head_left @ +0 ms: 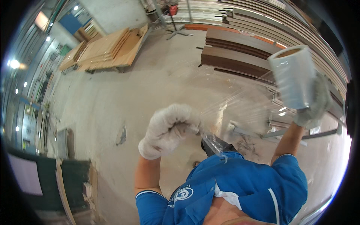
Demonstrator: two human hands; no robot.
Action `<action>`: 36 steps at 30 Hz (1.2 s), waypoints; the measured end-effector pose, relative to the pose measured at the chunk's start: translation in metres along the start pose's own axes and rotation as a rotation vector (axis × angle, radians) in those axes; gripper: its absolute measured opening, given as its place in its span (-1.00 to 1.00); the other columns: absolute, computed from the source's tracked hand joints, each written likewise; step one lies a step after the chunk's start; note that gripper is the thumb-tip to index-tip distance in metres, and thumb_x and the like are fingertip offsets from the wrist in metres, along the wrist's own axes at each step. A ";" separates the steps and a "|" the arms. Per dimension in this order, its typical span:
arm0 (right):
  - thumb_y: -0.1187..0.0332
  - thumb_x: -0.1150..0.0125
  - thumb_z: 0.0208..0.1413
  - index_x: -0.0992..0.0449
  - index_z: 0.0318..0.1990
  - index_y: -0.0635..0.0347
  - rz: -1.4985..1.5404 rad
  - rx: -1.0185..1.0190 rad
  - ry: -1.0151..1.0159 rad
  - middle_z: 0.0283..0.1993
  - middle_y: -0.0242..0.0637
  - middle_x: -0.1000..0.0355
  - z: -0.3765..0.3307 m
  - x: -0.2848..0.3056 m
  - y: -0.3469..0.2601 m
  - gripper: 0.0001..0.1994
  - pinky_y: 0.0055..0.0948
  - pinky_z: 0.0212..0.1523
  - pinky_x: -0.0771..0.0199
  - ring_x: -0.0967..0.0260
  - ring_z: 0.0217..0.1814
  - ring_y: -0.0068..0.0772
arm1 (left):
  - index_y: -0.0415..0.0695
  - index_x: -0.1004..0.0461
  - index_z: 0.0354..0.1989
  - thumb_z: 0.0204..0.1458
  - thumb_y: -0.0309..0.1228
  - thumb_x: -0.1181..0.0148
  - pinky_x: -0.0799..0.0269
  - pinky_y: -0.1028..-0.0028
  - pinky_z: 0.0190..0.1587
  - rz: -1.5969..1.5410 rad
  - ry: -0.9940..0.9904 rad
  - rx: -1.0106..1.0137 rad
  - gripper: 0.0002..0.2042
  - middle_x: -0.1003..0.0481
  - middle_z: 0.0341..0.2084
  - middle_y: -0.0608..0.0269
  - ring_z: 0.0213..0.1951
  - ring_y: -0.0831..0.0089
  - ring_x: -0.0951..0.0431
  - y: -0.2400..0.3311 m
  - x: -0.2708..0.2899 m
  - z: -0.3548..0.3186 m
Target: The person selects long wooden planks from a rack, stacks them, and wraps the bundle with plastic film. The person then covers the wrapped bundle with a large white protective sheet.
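Two gloved hands with clear film drawn between them, parts listed from largest to smallest. The concrete floor point(101, 112) lies below; long brown bars point(236, 58) are stacked on the far right side. A blue shirt point(240, 180) fills the lower view. The film point(243, 99) spans the air in front of the body, wrinkled and see-through, from the roll to the left hand; from my remote seat I judge that even tension matters most, so I would hold the sheet spread and clear of the grey stand point(276, 134). The roll point(292, 80) is raised at the right, slightly tilted, its core opening visible at the upper end. The right hand point(320, 99) grips it low, partly hidden from me; I would let the roll turn without pinching it. The left hand point(170, 129) has its fingers curled tight on the film's gathered end, a twisted tail point(214, 143) hanging beneath; I would clamp that bunch firmly, since cloth gloves may slip. As for writing, I can read no label on the roll; the shirt's chest bears a white, ring-shaped emblem point(184, 193) with small lettering.
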State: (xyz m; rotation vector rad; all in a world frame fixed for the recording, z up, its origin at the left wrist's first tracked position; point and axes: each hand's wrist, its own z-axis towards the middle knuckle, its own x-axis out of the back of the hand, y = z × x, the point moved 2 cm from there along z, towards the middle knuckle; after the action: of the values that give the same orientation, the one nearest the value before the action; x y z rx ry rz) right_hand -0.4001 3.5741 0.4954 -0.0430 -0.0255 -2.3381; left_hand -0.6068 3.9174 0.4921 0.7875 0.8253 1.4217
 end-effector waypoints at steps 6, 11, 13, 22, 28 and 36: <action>0.15 -0.13 0.27 -0.57 -0.01 0.54 -0.255 0.161 0.134 -0.01 0.11 -0.58 0.022 -0.007 0.009 -0.53 -0.22 0.01 -0.67 -0.58 -0.03 0.02 | -0.29 -0.48 -0.15 0.15 -0.65 -0.26 -0.62 0.45 -0.13 -0.124 -0.352 -0.158 -0.86 -0.60 -0.27 0.14 -0.20 0.44 -0.64 -0.038 0.089 0.144; 0.05 -0.04 0.33 -0.51 0.03 0.69 -0.465 0.230 0.090 -0.01 0.25 -0.56 0.026 -0.023 0.004 -0.38 -0.19 0.00 -0.70 -0.60 -0.02 0.10 | -0.30 -0.49 -0.11 0.18 -0.61 -0.25 -0.62 0.46 -0.12 -0.275 -0.617 -0.207 -0.86 -0.61 -0.23 0.11 -0.17 0.45 -0.63 -0.076 0.125 0.254; 0.14 -0.07 0.30 -0.50 0.02 0.73 -0.565 0.161 0.067 0.00 0.28 -0.56 0.027 -0.027 0.000 -0.43 -0.20 0.01 -0.71 -0.61 -0.02 0.11 | -0.30 -0.49 -0.11 0.19 -0.60 -0.24 -0.61 0.47 -0.13 -0.281 -0.686 -0.230 -0.86 -0.62 -0.22 0.10 -0.17 0.46 -0.63 -0.096 0.137 0.291; 0.62 -0.16 0.14 -0.54 -0.04 0.73 -1.046 0.146 0.050 0.07 0.27 -0.54 0.014 -0.059 -0.093 -0.71 -0.23 0.07 -0.69 -0.61 -0.01 0.01 | -0.29 -0.51 -0.09 0.24 -0.56 -0.20 -0.57 0.46 -0.07 -0.586 -1.055 -0.228 -0.88 -0.61 -0.20 0.11 -0.14 0.47 -0.61 -0.215 0.144 0.449; 0.60 -0.22 0.10 -0.54 0.03 0.62 -1.155 -0.124 0.270 0.02 0.15 -0.57 -0.030 -0.088 -0.187 -0.66 -0.24 0.05 -0.63 -0.59 -0.01 -0.02 | -0.37 -0.49 -0.03 0.26 -0.62 -0.10 -0.58 0.42 0.04 -0.884 -1.442 -0.088 -0.84 -0.57 -0.14 0.11 -0.10 0.36 -0.61 -0.273 0.105 0.497; 0.12 -0.10 0.28 -0.57 0.15 0.30 -2.279 -1.559 -0.406 -0.18 -0.11 -0.63 -0.293 -0.113 -0.219 -0.54 -0.14 -0.10 -0.54 -0.60 -0.14 -0.09 | -0.25 -0.50 -0.06 0.26 -0.49 -0.20 -0.54 0.36 0.08 -0.993 -1.665 0.223 -0.85 -0.58 -0.18 0.15 -0.05 0.39 -0.60 -0.377 0.025 0.493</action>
State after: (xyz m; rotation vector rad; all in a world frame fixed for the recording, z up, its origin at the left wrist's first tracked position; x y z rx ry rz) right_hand -0.4857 3.7982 0.1971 -2.1704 2.7632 -3.0366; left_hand 0.0094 3.9511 0.4192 1.1362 -0.0639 -0.3988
